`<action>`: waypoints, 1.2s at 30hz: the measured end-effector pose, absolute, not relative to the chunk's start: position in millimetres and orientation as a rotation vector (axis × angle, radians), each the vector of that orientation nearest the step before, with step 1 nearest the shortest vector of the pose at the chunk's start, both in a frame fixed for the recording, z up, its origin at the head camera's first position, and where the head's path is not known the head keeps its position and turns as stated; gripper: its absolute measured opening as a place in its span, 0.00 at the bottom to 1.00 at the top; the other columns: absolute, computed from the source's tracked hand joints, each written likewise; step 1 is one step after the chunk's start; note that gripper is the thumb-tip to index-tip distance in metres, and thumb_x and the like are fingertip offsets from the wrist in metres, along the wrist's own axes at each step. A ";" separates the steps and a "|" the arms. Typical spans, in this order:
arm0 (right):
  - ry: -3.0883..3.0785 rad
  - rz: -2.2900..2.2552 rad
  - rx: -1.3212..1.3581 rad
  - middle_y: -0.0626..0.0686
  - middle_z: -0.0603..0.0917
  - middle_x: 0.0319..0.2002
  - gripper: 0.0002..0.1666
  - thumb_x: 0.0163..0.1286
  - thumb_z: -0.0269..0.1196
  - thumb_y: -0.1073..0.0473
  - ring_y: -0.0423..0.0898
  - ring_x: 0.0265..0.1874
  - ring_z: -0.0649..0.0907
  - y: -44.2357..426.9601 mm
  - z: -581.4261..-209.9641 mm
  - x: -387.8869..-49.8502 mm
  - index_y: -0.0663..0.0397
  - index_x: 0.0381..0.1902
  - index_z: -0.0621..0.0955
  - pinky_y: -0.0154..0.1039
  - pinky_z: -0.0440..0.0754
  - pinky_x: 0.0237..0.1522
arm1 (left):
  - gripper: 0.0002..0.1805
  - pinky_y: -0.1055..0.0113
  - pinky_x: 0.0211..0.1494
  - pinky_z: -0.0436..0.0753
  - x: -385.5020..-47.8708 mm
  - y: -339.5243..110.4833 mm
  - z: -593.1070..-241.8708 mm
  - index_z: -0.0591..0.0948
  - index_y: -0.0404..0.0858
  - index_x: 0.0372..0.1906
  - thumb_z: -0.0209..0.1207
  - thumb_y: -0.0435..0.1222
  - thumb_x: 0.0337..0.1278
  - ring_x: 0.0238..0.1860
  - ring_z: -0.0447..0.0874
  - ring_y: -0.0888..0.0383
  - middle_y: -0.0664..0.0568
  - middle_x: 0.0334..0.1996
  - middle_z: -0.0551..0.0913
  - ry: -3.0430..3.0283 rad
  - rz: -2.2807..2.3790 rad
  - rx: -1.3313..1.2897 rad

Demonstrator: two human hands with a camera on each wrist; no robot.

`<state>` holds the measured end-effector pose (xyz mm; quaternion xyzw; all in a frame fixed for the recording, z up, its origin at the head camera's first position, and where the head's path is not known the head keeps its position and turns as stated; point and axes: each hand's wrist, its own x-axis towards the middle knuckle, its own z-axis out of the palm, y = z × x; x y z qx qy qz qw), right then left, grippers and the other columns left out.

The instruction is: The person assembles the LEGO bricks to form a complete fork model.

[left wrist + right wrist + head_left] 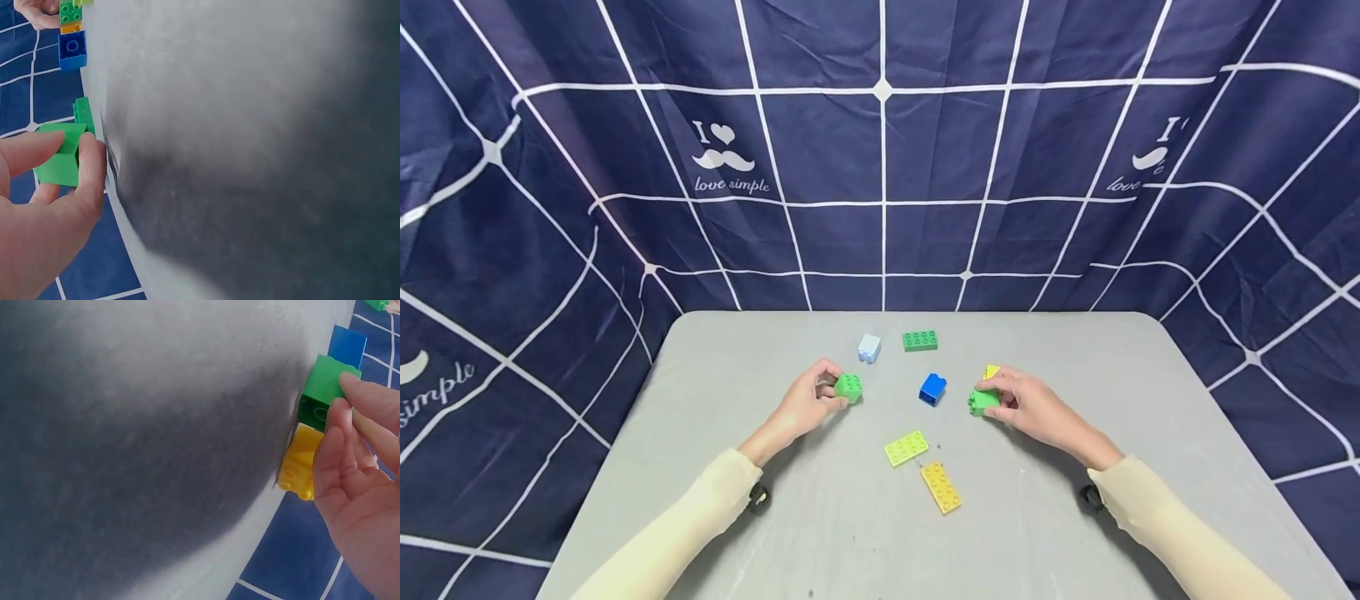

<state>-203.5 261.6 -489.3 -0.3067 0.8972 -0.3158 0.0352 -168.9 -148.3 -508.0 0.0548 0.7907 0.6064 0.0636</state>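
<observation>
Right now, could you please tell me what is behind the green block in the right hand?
In the head view, a yellow block shows behind the green block; the right hand covers much of it.

Blue brick (934,387) btwn L hand (807,402), R hand (1036,407); gap nearside.

A curtained booth (1075,142): navy grid-patterned cloth (820,50) encloses 3 sides of a grey table (820,533).
</observation>
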 end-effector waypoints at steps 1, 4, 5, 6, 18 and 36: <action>2.756 -0.978 -0.947 0.51 0.83 0.46 0.24 0.65 0.79 0.71 0.40 0.36 0.79 261.4 -488.9 -204.9 0.61 0.59 0.88 0.36 0.81 0.38 | 0.19 0.62 0.51 0.84 -169.7 -149.8 -507.1 0.80 0.34 0.54 0.67 0.18 0.62 0.51 0.88 0.46 0.42 0.53 0.85 2.409 1.823 0.186; 2.756 -0.988 -0.955 0.50 0.83 0.45 0.24 0.64 0.79 0.71 0.40 0.35 0.78 261.7 -489.3 -206.6 0.60 0.58 0.89 0.36 0.80 0.37 | 0.18 0.61 0.55 0.82 -169.6 -153.6 -506.2 0.83 0.34 0.54 0.70 0.19 0.61 0.50 0.86 0.48 0.45 0.50 0.88 2.482 1.779 0.210; 2.753 -0.990 -0.955 0.50 0.82 0.45 0.23 0.64 0.79 0.71 0.40 0.35 0.78 262.1 -489.8 -206.5 0.60 0.58 0.89 0.36 0.80 0.37 | 0.18 0.61 0.53 0.81 -168.5 -154.8 -506.3 0.84 0.34 0.53 0.71 0.19 0.60 0.48 0.85 0.50 0.47 0.48 0.88 2.506 1.762 0.217; 2.753 -0.991 -0.955 0.49 0.82 0.45 0.23 0.64 0.79 0.71 0.40 0.35 0.78 262.5 -490.6 -206.4 0.60 0.57 0.89 0.36 0.80 0.36 | 0.18 0.62 0.52 0.80 -167.3 -155.7 -506.7 0.84 0.34 0.53 0.72 0.20 0.59 0.46 0.83 0.51 0.48 0.47 0.88 2.524 1.749 0.217; 2.754 -1.012 -0.955 0.49 0.82 0.45 0.23 0.64 0.79 0.70 0.38 0.34 0.78 264.6 -491.0 -200.3 0.59 0.57 0.89 0.35 0.80 0.36 | 0.20 0.69 0.38 0.73 -159.8 -163.6 -516.1 0.82 0.29 0.55 0.68 0.16 0.59 0.37 0.75 0.55 0.46 0.44 0.83 2.452 1.759 0.184; 2.793 -0.909 -0.968 0.47 0.82 0.46 0.24 0.66 0.79 0.69 0.38 0.36 0.78 262.1 -491.5 -203.0 0.58 0.59 0.88 0.37 0.81 0.39 | 0.19 0.70 0.35 0.73 -162.0 -171.7 -515.6 0.85 0.30 0.58 0.67 0.21 0.61 0.36 0.74 0.57 0.45 0.49 0.86 2.455 1.696 0.183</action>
